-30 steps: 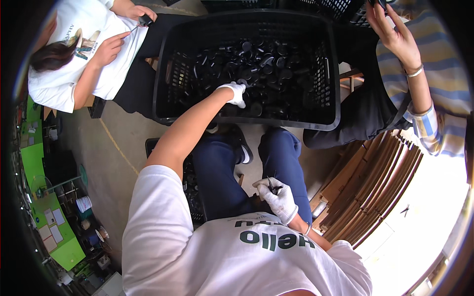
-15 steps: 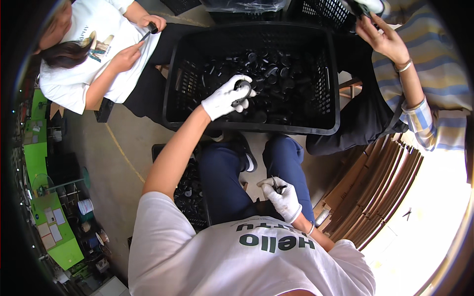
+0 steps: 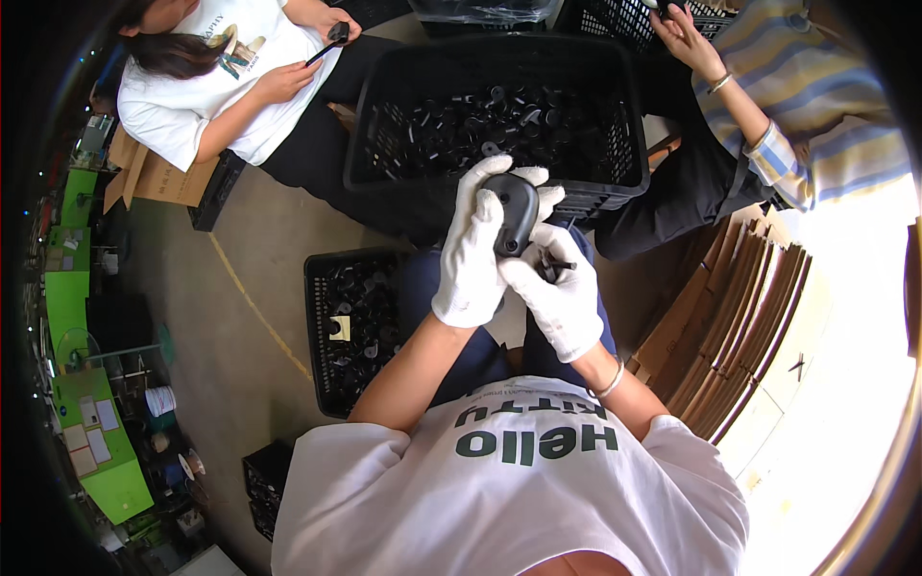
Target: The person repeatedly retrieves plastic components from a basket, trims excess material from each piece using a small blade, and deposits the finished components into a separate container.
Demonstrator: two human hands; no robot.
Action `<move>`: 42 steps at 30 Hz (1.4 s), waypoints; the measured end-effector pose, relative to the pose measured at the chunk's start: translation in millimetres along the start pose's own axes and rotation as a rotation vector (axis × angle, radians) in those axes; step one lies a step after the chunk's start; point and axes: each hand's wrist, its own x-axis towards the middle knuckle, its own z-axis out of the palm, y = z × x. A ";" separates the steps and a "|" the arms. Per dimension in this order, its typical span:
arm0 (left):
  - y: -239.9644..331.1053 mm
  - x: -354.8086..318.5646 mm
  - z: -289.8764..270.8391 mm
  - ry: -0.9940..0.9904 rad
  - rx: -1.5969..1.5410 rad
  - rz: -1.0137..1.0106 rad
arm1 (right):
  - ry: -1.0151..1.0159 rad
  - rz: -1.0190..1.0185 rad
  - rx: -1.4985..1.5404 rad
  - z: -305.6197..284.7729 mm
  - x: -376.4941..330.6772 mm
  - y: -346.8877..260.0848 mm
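Note:
In front of my lap, my left hand [image 3: 471, 259] in a white glove is closed around a rounded black plastic part [image 3: 517, 213], with the fingers behind it and the thumb at its side. A small hole shows near the part's lower end. My right hand [image 3: 562, 298], gloved too, is closed on a small dark tool [image 3: 557, 267] whose kind I cannot make out. Its fingertips are at the lower end of the black part. Just beyond, a large black crate [image 3: 626, 125] holds many loose black parts [image 3: 495, 115].
A lower black crate [image 3: 315, 331] of small black parts stands left of my legs. At the left, a person's hand [image 3: 285, 82] holds a dark piece; at the right, another person's raised hand [image 3: 684, 43] holds something. Flattened cardboard [image 3: 720, 326] is stacked at right.
My left hand has come back from over the large crate toward my lap with the black part. The right hand has risen to meet it. The view has shifted, showing more of the lower crate.

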 end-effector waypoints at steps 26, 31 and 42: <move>12.1 -49.5 -1.7 0.176 -0.193 -0.087 | 0.026 -0.062 -0.010 -2.0 -22.1 -24.2; 6.7 -53.8 0.4 0.100 -0.185 -0.127 | 0.055 -0.080 0.037 -4.5 -18.7 -21.3; -0.3 -66.3 0.3 0.095 -0.220 -0.187 | -0.002 0.059 0.181 -14.2 -20.1 -29.2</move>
